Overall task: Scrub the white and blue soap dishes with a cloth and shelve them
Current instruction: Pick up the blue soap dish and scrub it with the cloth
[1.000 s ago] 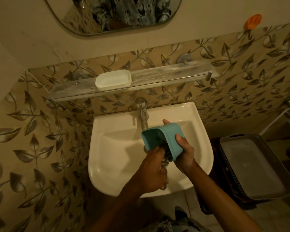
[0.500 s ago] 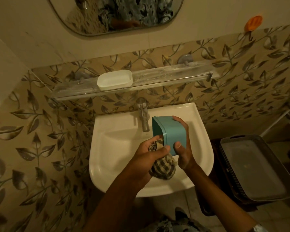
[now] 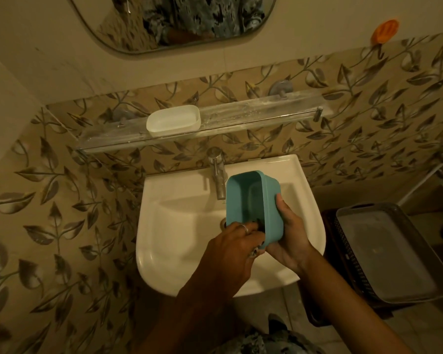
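Note:
My right hand (image 3: 287, 231) grips the blue soap dish (image 3: 251, 200) from its right side and holds it on edge above the white sink (image 3: 179, 226), its hollow facing left. My left hand (image 3: 235, 246) reaches into the dish's lower end, fingers curled round the checked cloth (image 3: 257, 222), which is almost wholly hidden inside the dish and under my fingers. The white soap dish (image 3: 173, 120) sits upright on the glass shelf (image 3: 241, 113), left of its middle.
A steel tap (image 3: 218, 172) stands just left of the blue dish. A mirror (image 3: 174, 19) hangs above the shelf. A dark basket with a grey tray (image 3: 384, 254) on it stands right of the sink. An orange hook (image 3: 384, 30) sticks to the wall.
The blue dish has turned so its hollow faces left and toward me. My left hand has pushed the cloth from outside the dish into its lower end.

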A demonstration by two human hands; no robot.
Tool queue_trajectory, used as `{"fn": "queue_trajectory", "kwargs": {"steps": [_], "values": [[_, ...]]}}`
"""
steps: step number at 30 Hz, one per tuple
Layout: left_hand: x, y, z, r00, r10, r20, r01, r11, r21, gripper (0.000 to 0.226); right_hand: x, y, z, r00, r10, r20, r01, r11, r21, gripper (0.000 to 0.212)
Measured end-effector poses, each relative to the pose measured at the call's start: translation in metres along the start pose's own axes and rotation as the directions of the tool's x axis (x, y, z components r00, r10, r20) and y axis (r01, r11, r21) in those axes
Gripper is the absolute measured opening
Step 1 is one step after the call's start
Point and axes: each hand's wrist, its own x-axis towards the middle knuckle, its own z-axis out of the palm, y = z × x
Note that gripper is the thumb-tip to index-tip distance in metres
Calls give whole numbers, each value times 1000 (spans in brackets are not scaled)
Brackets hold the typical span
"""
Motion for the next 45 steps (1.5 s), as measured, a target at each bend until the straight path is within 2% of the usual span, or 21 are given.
{"fn": "queue_trajectory", "kwargs": {"steps": [4,9,11,14,16,19,21,23,24,25,26,28,29,30,33,35,37,39,40,42,45], "values": [[-1,-7,0,988,53,146,-65,994,83,55,-4,2,-3,998,-19,-59,20,1000,11,68],[6,-14,-7,966,65,251,-149,931,333,54,-5,4,-3,995,2,-101,-5,1000,-25,65],[2,-9,-1,981,16,192,-66,964,257,53,-3,5,3,992,-38,-121,30,997,-69,63],[-3,3,5,967,-243,77,253,954,-163,54,0,11,10,983,-122,-134,102,984,-146,56],[1,10,1,932,-319,169,361,845,-395,55,1,16,9,976,-171,-136,142,970,-198,44],[8,11,-10,891,-340,302,454,650,-610,54,3,19,4,956,-239,-168,203,958,-204,44],[10,6,-15,822,-410,395,544,362,-757,55,7,17,4,941,-283,-186,237,943,-233,55],[12,-3,-18,786,-396,475,518,2,-855,51,11,13,5,932,-323,-163,264,915,-304,70],[12,-6,-19,793,-382,475,478,-92,-873,48,13,12,6,929,-337,-151,272,901,-339,74],[13,-8,-18,801,-380,462,454,-116,-884,46,15,11,6,927,-347,-143,276,888,-367,75],[13,-10,-14,815,-393,425,448,-37,-893,48,18,11,6,926,-351,-136,278,881,-383,72],[9,-11,-5,885,-392,251,416,426,-803,55,21,9,6,935,-333,-126,263,885,-384,58],[6,-10,0,938,-299,176,332,626,-706,55,22,9,5,941,-318,-120,252,889,-382,53],[3,-11,4,969,-205,134,244,753,-611,52,22,9,4,947,-301,-110,239,892,-383,50],[1,-28,11,989,-31,148,71,961,-268,49,19,16,0,968,-222,-118,165,915,-367,45],[3,-40,12,980,32,199,-50,995,85,50,17,23,-2,975,-157,-159,101,944,-315,41],[6,-44,11,975,27,222,-76,973,217,53,19,26,-3,974,-132,-184,77,958,-277,40],[6,-44,14,980,-17,199,-2,996,91,58,21,25,-2,973,-150,-178,98,957,-272,34],[6,-42,13,978,-66,200,80,995,-62,60,22,26,-1,971,-169,-168,115,950,-290,32],[6,-36,9,957,-133,256,223,905,-363,59,24,27,-2,965,-217,-145,155,923,-351,36],[7,-27,6,924,-193,331,355,753,-553,52,24,30,-6,950,-298,-95,230,871,-435,59]]}}
